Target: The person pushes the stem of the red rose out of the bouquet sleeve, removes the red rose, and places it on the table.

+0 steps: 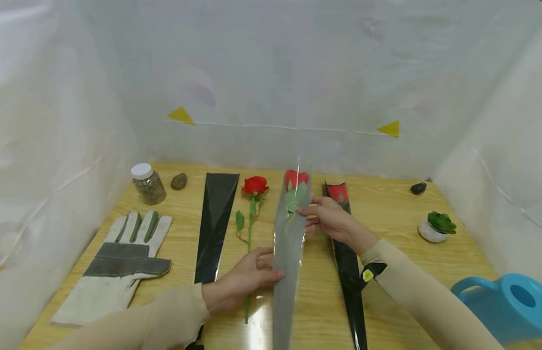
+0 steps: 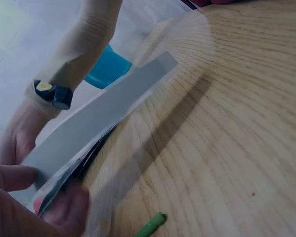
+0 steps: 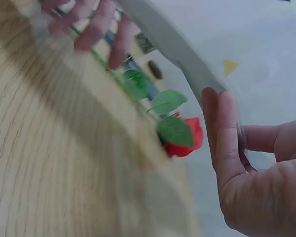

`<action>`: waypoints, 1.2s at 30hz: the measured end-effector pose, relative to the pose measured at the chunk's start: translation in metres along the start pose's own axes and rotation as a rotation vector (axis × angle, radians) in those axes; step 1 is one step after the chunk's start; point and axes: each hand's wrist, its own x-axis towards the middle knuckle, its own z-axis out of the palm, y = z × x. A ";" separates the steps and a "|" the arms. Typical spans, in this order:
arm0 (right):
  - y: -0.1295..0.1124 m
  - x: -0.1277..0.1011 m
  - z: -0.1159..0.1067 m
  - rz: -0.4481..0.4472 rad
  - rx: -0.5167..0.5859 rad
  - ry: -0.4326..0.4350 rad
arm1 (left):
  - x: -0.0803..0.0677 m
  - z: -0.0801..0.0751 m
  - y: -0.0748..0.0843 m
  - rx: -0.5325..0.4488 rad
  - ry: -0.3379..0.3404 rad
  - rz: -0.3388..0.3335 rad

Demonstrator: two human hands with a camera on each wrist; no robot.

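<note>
A long, tapered grey flower sleeve (image 1: 289, 253) with a clear front stands between both hands, a red rose head and green leaves showing near its wide top. My left hand (image 1: 241, 278) pinches its left edge lower down, thumb in front. Higher up, my right hand (image 1: 329, 219) grips the right edge between thumb and fingers. In the left wrist view the sleeve (image 2: 96, 121) is raised over the table and casts a shadow. The right wrist view has my right hand's fingers (image 3: 224, 133) flat along the sleeve's back. To its left lies a loose red rose (image 1: 255, 185) with a green stem.
A black sleeve (image 1: 211, 228) lies left, another black sleeve (image 1: 347, 272) with red at its top lies right. Around them are a work glove (image 1: 106, 291), a jar (image 1: 149, 187), a brown stone (image 1: 179, 181), a black stone (image 1: 418, 188), a potted succulent (image 1: 432, 231) and a blue watering can (image 1: 494, 301).
</note>
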 end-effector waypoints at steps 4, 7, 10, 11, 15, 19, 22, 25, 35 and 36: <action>-0.010 -0.019 0.002 -0.097 0.026 0.003 | -0.006 0.001 -0.001 0.018 -0.030 0.019; -0.016 -0.033 0.005 -0.166 0.053 -0.009 | -0.012 0.003 0.002 0.058 -0.023 0.042; -0.021 -0.045 0.007 -0.220 0.089 -0.015 | -0.016 0.001 0.004 0.122 -0.011 0.073; -0.023 -0.049 0.007 -0.234 0.098 -0.013 | -0.017 0.000 0.004 0.140 -0.012 0.085; -0.032 -0.059 0.010 -0.284 0.097 0.023 | -0.017 -0.004 0.003 0.242 -0.052 0.152; -0.038 -0.066 0.011 -0.328 0.106 0.097 | -0.017 -0.007 0.003 0.407 -0.083 0.228; -0.042 -0.071 0.012 -0.377 0.125 0.139 | -0.020 -0.010 0.006 0.468 -0.077 0.252; -0.047 -0.078 0.014 -0.436 0.138 0.152 | -0.022 -0.012 0.012 0.463 -0.065 0.280; -0.048 -0.091 0.030 -0.553 0.054 0.225 | -0.025 -0.012 0.021 0.649 0.017 0.415; -0.047 -0.092 0.031 -0.560 0.032 0.240 | -0.025 -0.012 0.021 0.671 0.031 0.429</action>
